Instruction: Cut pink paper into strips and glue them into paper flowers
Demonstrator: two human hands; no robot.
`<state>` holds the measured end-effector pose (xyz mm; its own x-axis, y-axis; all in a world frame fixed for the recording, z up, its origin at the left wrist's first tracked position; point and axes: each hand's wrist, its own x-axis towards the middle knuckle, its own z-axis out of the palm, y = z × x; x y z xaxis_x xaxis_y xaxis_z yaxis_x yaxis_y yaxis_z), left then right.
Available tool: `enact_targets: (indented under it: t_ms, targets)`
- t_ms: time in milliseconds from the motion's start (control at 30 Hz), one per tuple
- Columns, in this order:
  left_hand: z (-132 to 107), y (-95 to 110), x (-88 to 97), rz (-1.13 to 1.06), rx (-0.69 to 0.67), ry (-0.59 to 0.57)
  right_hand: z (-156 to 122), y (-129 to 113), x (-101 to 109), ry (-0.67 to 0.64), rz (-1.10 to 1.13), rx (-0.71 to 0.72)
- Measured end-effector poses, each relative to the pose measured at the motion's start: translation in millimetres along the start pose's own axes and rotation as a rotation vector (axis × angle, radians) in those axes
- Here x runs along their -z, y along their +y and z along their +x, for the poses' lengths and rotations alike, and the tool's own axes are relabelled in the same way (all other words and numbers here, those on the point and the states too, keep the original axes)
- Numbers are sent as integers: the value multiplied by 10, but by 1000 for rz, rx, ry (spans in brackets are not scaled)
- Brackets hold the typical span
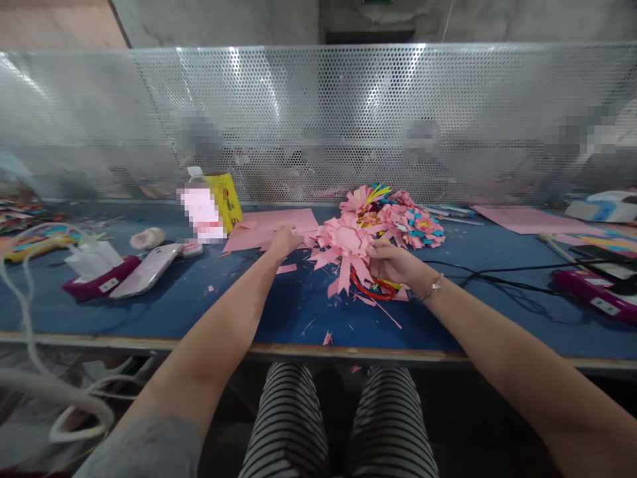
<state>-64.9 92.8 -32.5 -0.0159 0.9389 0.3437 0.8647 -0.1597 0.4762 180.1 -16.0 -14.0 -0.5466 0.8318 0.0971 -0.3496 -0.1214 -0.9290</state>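
Observation:
A pink paper flower (344, 240) with fringed petals and long strips hanging from it is held up over the table by my right hand (391, 261), whose fingers pinch its right edge. My left hand (285, 241) rests on cut pink paper pieces at the near edge of a pink paper sheet (293, 219). Its fingers are bent together, and what lies between them cannot be made out. Red-handled scissors (374, 291) lie partly hidden under the flower and my right hand. Behind the flower sits a pile of finished-looking pink, blue and yellow paper flowers (418, 226).
On the left are a bottle (202, 212), a yellow box (229, 199), a phone (146, 271) and a purple power strip (102, 279). Black cables (488, 272) run right to another purple power strip (592, 295). A perforated metal screen (358, 119) stands behind the blue tabletop (199, 312).

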Motion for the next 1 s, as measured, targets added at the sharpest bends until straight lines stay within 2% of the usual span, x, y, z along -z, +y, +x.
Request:
enact_targets:
  t_ms: [100, 200, 300, 367, 467, 600, 667, 767, 1000]
  targets:
    - [-42, 120, -40, 74, -271, -86, 20, 36, -9, -27, -191, -59]
    - [-105, 196, -80, 109, -481, -174, 52, 56, -25, 14, -660, -60]
    - [-142, 189, -117, 117, -476, -239, 87, 45, -13, 121, -1131, 68]
    - [-137, 164, -144, 120, -446, -244, 105, 25, 26, 213, -1287, 151]
    - [-108, 147, -182, 96, -477, -192, 118, 6, 131, 309, -1440, 162]
    - [-92, 177, -199, 44, -585, -134, 112, 26, 268, 143, -1674, 109]
    - [-94, 189, -193, 58, -623, -128, 103, 34, 292, 111, -1760, 94]
    - [-88, 182, -188, 109, -648, -148, 78, 18, 267, 115, -1804, 79]
    - [-64, 145, -220, 140, -701, -229, 27, -33, 186, 21, -1801, 69]
